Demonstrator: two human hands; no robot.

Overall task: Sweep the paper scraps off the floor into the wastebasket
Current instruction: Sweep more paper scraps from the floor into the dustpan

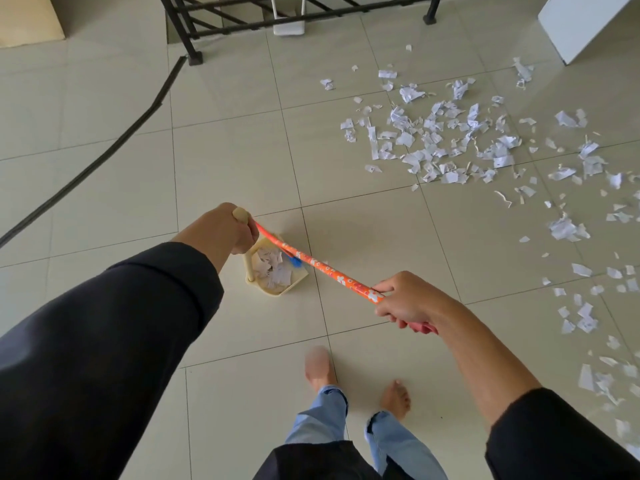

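Observation:
My left hand [223, 228] grips the top of the cream dustpan's upright handle [248, 265]. The cream dustpan [292, 284] stands on the tiled floor below it, with several white paper scraps inside. My right hand [403, 299] holds the orange flowered broom handle [329, 268], which runs diagonally up-left across the dustpan to my left hand. A blue part of the broom [296, 261] shows in the pan. Several white paper scraps [446, 143] lie spread over the floor to the right. No wastebasket is in view.
A black metal railing [214, 26] runs along the back, with a white object [289, 27] behind it. A black cable strip [104, 157] crosses the floor at left. A white cabinet corner [581, 26] stands at the back right. My bare feet [394, 398] are below.

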